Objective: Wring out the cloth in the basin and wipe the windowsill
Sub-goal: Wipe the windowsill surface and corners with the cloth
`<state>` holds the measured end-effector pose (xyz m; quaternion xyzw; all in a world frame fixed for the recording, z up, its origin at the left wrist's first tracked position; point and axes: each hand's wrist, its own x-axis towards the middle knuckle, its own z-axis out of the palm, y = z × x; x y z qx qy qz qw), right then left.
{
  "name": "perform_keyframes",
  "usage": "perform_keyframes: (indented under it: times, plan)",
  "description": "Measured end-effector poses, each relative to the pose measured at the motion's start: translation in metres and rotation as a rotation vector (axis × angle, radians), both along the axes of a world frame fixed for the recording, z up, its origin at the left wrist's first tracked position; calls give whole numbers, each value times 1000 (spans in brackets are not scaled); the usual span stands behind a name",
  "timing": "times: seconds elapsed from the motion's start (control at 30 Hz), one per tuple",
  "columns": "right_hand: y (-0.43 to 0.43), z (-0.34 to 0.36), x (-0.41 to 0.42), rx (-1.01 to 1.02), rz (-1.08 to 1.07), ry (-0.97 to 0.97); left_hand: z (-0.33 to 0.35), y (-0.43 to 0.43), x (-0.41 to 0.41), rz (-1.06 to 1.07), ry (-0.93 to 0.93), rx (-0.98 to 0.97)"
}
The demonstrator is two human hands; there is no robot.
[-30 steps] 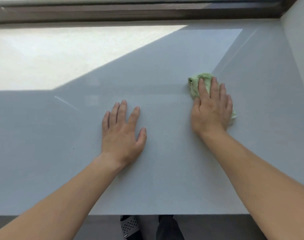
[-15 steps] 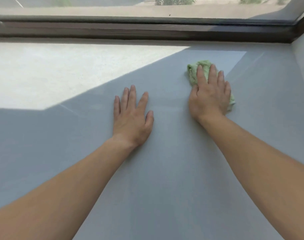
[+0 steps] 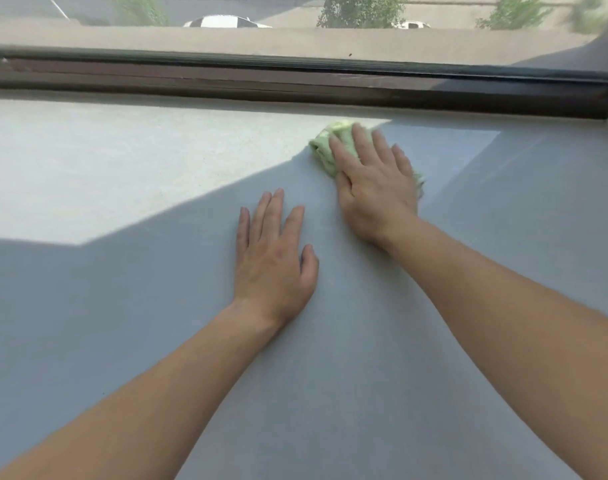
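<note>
Right hand [image 3: 375,188] had pushed the green cloth [image 3: 325,152] farther out, near the window frame [image 3: 295,81] | cloth under right palm, fingers straight, pressing | left hand [image 3: 273,268] flat, holding nothing, on windowsill [image 3: 122,306] just beside | cloth judged soft, light, damp; bunches easily, so pin its middle.

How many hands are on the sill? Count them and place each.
2. The left hand lies flat on the bare sill; the right hand presses the cloth, nearer the window.
</note>
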<state>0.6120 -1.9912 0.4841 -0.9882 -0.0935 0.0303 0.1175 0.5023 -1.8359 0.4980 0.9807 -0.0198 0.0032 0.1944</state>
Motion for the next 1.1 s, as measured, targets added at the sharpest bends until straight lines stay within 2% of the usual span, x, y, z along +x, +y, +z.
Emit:
perform_keyframes:
  times: [0.07, 0.17, 0.27, 0.33, 0.4, 0.47, 0.53, 0.6, 0.63, 0.67, 0.73, 0.8, 0.87, 1.0, 1.03, 1.1]
  plan:
    - [-8, 2, 0, -16, 171, 8, 1, -10, 8, -42, 16, -6]
    - [-38, 3, 12, -26, 192, 3, 0, -26, 20, -76, 33, -7]
    - [-87, 4, 20, -16, 57, -8, -5, -41, 25, -71, 113, 27]
    - [-117, 5, 27, 2, -113, -11, -11, -46, 23, -79, 129, 123]
    - [-119, 4, 29, 38, -321, -16, -16, -48, 22, -77, 110, 185]
    - [-99, 0, 19, 32, -407, -45, -18, -49, 22, -68, 95, 198]
    - [-88, -3, 3, 20, -260, -57, -19, -50, 22, -68, 85, 210]
    - [-108, 0, -4, 3, -60, -15, -19, -50, 22, -72, 89, 215]
    - [-125, 2, 1, -11, -27, 5, -20, -50, 22, -72, 91, 217]
    - [-140, 4, 9, -17, -63, 19, -19, -50, 22, -74, 95, 219]
    - [-154, 8, 21, 5, -276, 26, -18, -50, 22, -77, 103, 231]
    - [-137, 8, 17, 12, -444, 4, -18, -49, 23, -75, 101, 237]
    - [-112, 6, -6, 10, -388, -15, -19, -50, 23, -73, 93, 233]
    - [-124, 5, -44, 3, 28, 2, -20, -50, 22, -72, 88, 238]
    - [-137, 5, -38, 0, 35, 2, -20, -49, 21, -72, 89, 243]
    - [-157, 5, -22, 1, -123, 9, -21, -49, 21, -73, 95, 246]
